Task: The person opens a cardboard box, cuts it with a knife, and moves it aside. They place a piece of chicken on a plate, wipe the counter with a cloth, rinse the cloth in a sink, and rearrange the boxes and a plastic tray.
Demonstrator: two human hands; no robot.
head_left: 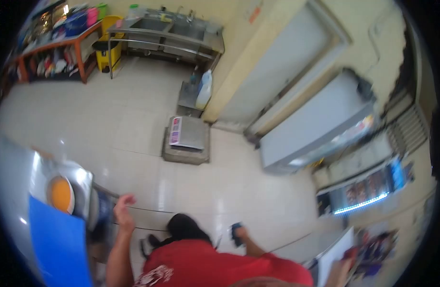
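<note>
My left hand point(125, 210) is raised beside the metal table at the left, fingers loosely apart and holding nothing. On that table, near the hand, sit a white bowl of orange contents point(61, 195) and a blue board or sheet point(57, 239). Over the tiled floor, my right hand point(242, 233) is closed round a small dark object point(236, 235); blur hides what kind it is. Below, my red shirt point(196, 260) and a dark shoe or trouser leg show.
Ahead on a low block stands a weighing scale point(189, 133). Behind it are a bottle of pale liquid point(204, 90) and a steel double sink point(181, 32). A grey chest-like cabinet point(315, 115) stands right, with a lit display case point(363, 191) nearby. An orange-framed table point(78, 43) is far left.
</note>
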